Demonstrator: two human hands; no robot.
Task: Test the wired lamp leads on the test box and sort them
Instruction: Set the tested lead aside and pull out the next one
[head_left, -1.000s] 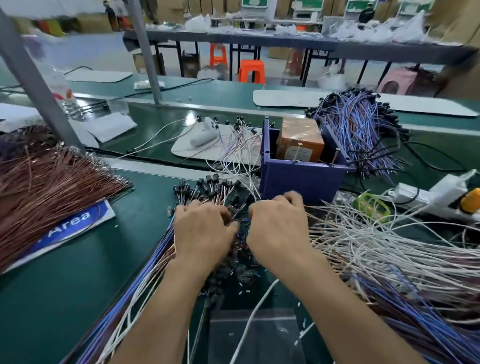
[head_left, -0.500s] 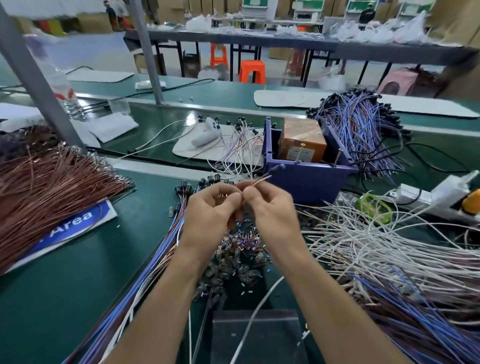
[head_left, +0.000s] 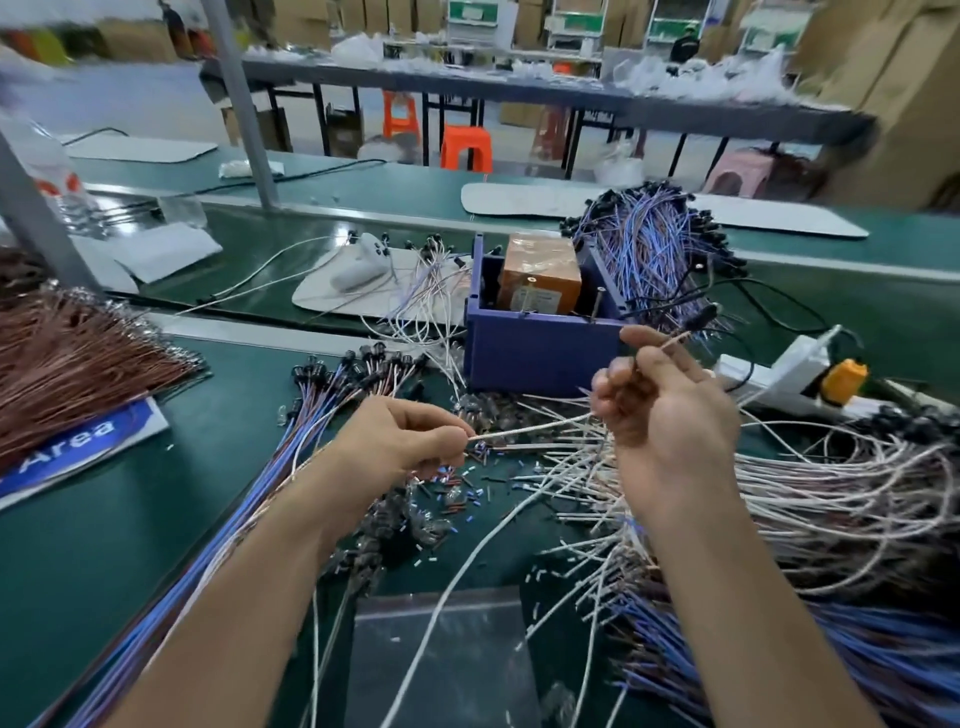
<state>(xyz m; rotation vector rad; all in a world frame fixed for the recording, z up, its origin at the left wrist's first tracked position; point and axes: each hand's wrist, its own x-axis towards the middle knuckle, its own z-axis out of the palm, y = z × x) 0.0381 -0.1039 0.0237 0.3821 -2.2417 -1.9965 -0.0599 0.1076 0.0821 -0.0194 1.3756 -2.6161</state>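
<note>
One lead strung between both hands, just short of the blue test box.

Left hand (head_left: 410, 441) pinches the bare tail, right hand (head_left: 660, 400) grips the lead (head_left: 530, 428) nearer its black lamp socket (head_left: 701, 318); thin, pale, floppy, featherweight, so hold by the insulation. Beyond the grip waits the test box (head_left: 540, 348).

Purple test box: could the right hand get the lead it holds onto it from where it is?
Probably yes. The right hand holds the lead raised beside the purple test box's near right corner, with nothing visible between them; the box's top is open.
</note>
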